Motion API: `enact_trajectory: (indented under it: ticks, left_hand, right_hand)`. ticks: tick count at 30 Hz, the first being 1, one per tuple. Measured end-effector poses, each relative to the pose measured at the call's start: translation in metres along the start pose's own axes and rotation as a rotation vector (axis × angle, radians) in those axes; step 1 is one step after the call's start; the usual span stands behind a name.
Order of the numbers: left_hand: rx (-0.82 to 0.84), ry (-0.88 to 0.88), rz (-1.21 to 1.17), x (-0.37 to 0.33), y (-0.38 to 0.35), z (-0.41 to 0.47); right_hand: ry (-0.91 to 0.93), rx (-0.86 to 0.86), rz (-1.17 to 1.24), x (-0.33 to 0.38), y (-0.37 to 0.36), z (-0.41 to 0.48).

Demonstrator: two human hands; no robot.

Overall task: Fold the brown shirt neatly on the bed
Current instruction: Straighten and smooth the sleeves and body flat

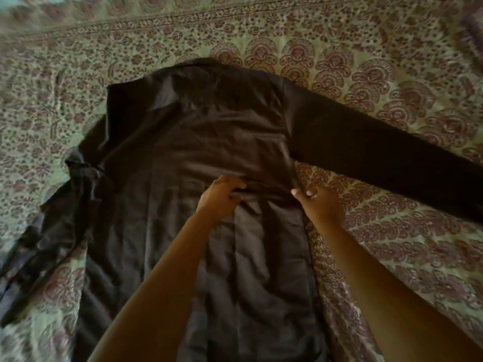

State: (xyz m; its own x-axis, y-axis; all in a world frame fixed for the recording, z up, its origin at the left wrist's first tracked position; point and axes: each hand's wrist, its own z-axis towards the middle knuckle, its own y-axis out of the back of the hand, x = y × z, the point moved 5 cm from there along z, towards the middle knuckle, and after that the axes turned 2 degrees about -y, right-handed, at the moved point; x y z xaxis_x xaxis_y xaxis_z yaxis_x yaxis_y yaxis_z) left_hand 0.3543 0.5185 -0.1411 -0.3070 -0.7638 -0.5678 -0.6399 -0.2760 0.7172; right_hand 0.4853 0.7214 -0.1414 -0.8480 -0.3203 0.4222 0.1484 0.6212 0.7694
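Observation:
The dark brown long-sleeved shirt [198, 131] lies spread flat on the bed, collar end away from me. Its right sleeve [386, 152] stretches straight out to the right edge of the view. The left sleeve [52, 218] lies crumpled at the lower left. My left hand [222, 195] pinches a ridge of fabric near the middle of the shirt body. My right hand [317, 202] grips the shirt's right side edge just below the armpit, thumb and fingers closed on the cloth. A fold of fabric runs between the two hands.
The bed is covered by a green bedspread [379, 74] with a dense maroon floral and fan print. It surrounds the shirt on all sides. The view is blurred, most at the left and top edges.

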Motion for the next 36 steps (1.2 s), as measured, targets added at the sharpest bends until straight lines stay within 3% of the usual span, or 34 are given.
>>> enact_trajectory:
  ticks: [4, 9, 13, 18, 24, 30, 36]
  left_hand:
    - [-0.176, 0.079, -0.059, 0.012, 0.028, -0.035]
    - [-0.266, 0.136, -0.084, 0.023, 0.053, -0.107]
    - [-0.344, 0.219, -0.121, 0.021, 0.076, -0.177]
    - [-0.437, 0.288, -0.098, 0.029, 0.109, -0.278]
    - [-0.563, 0.409, -0.232, 0.054, 0.162, -0.377]
    - [-0.626, 0.525, -0.255, 0.116, 0.211, -0.442]
    - [-0.581, 0.644, -0.333, 0.223, 0.239, -0.448]
  right_hand:
    - [0.091, -0.146, 0.097, 0.009, 0.006, -0.034]
    - [0.283, 0.0, 0.24, 0.032, -0.006, -0.1]
    - [0.501, 0.018, 0.24, 0.058, -0.003, -0.17]
    - [0.601, 0.08, 0.23, 0.083, -0.002, -0.257]
    - [0.719, 0.17, 0.155, 0.125, -0.018, -0.331]
    - [0.788, 0.256, 0.161, 0.189, -0.064, -0.383]
    - [0.726, 0.294, 0.078, 0.254, -0.155, -0.4]
